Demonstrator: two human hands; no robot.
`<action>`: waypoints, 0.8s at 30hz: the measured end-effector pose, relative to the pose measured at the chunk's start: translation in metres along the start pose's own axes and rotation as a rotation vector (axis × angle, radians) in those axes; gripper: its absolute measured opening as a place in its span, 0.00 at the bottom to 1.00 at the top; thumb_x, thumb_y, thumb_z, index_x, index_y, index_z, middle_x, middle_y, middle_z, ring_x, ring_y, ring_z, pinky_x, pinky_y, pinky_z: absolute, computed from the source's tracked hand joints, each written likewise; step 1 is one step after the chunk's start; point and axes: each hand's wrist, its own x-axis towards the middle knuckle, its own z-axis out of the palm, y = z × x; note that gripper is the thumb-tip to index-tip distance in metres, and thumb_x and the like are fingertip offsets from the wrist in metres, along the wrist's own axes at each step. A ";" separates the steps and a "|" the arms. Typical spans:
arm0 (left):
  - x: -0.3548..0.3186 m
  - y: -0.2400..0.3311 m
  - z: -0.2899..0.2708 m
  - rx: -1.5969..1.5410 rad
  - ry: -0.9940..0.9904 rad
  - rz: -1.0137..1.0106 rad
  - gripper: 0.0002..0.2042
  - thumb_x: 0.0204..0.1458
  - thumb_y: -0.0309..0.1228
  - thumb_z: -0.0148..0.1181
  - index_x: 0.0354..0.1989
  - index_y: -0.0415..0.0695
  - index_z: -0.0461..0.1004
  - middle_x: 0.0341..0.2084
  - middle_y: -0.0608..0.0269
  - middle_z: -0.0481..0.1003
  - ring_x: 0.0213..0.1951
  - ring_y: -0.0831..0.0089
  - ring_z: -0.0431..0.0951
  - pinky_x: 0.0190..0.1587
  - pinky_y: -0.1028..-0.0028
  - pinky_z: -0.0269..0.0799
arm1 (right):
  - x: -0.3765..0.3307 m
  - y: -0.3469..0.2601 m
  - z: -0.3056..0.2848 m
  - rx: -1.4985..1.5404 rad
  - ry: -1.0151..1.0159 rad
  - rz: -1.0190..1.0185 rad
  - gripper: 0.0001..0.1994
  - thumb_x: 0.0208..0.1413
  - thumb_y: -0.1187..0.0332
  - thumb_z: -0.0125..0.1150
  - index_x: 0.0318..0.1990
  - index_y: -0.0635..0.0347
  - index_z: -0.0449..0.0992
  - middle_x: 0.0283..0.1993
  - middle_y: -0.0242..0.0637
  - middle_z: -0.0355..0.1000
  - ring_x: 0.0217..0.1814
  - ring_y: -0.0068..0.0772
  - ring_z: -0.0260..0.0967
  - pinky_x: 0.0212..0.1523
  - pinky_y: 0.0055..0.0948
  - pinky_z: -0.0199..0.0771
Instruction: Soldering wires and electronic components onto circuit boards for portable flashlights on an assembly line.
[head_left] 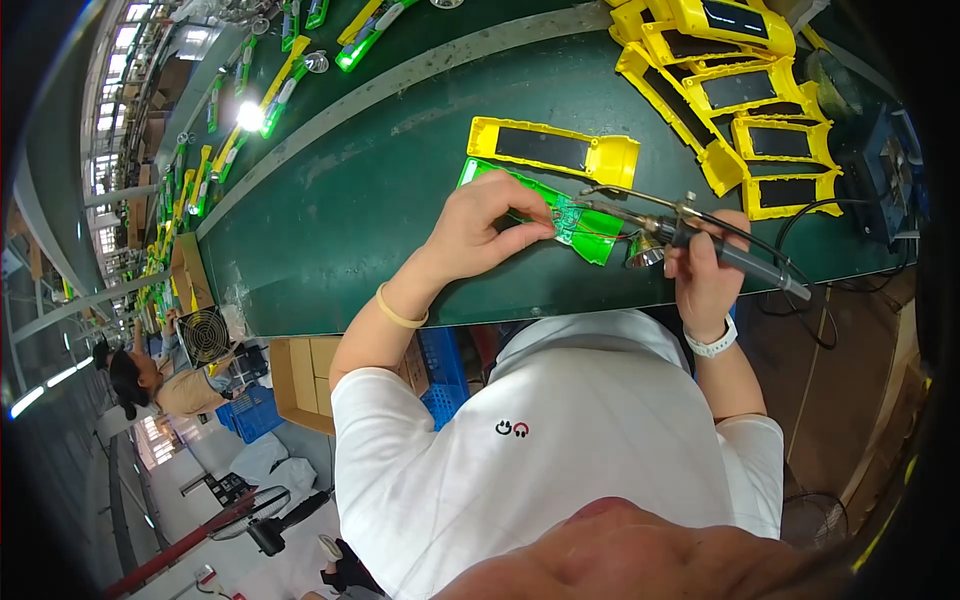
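My right hand (708, 270) grips a soldering iron (740, 262) with a thin metal feed tube along it. Its tip points left at a small green circuit board (566, 222), which lies in a green plastic housing (598, 240). Over the left part of this housing rests my left hand (485, 225), thumb and fingertips pinched together at the board's edge; what they hold is too small to make out. Thin red wires run from the board toward a silvery reflector cup (645, 251). Just beyond lies a yellow housing half (545, 148) with a dark panel.
Several yellow housing halves (740, 90) are piled at the far right, beside a blue box-shaped device (888, 165) with black cables. Across a grey rail (420, 78) on the green table (330, 190), green and yellow lamps lie in a row. A co-worker (180, 380) sits at far left.
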 end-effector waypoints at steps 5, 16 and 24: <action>0.001 0.002 0.003 0.267 -0.009 0.180 0.07 0.38 0.23 0.64 0.29 0.45 0.76 0.27 0.65 0.72 0.29 0.68 0.71 0.30 0.73 0.67 | 0.000 0.003 -0.007 -0.071 -0.065 -0.023 0.14 0.54 0.70 0.56 0.40 0.58 0.56 0.27 0.33 0.63 0.20 0.19 0.62 0.19 0.17 0.63; 0.007 0.019 0.004 0.310 -0.014 -0.051 0.06 0.39 0.21 0.63 0.27 0.42 0.75 0.29 0.62 0.69 0.32 0.68 0.71 0.34 0.73 0.69 | 0.001 0.011 -0.008 -0.328 -0.198 -0.285 0.13 0.51 0.74 0.59 0.36 0.61 0.58 0.25 0.32 0.63 0.23 0.15 0.55 0.25 0.16 0.57; 0.009 0.018 0.001 0.314 -0.058 -0.042 0.05 0.39 0.22 0.61 0.26 0.42 0.74 0.29 0.62 0.69 0.34 0.68 0.71 0.35 0.72 0.69 | 0.001 0.007 -0.002 -0.402 -0.261 -0.280 0.13 0.51 0.75 0.59 0.36 0.61 0.58 0.27 0.32 0.63 0.24 0.15 0.55 0.26 0.16 0.59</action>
